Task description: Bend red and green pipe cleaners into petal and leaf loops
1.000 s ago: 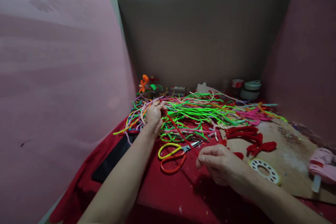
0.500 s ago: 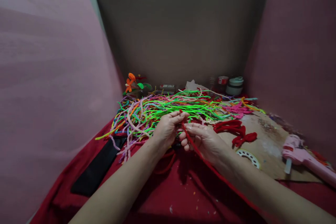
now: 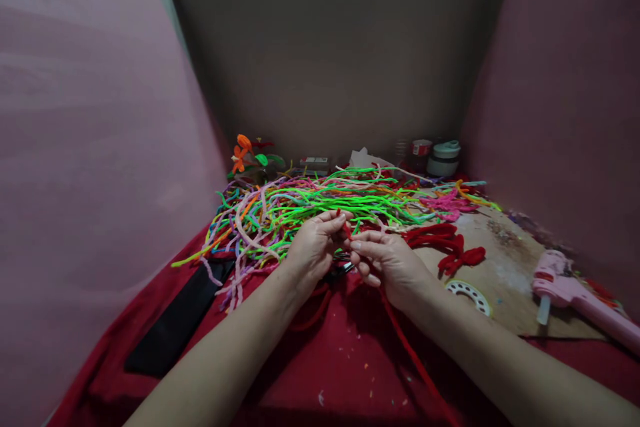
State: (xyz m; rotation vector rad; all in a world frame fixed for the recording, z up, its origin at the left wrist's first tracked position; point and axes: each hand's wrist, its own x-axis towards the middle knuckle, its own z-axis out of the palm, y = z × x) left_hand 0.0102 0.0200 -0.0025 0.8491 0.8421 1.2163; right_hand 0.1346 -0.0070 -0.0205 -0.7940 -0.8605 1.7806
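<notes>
Left hand (image 3: pixel 316 247) and right hand (image 3: pixel 395 267) both pinch a red fuzzy stem (image 3: pixel 410 351) near its tip above the desk (image 3: pixel 360 373), its tail trailing toward the near edge; the step seems to be working that end, and the next move calls for a steady pinch

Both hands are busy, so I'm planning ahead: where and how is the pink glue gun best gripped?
Probably by the handle, from the near right side: the pink glue gun lies with that long part slanting right and nearer, clear of the translucent stick.
</notes>
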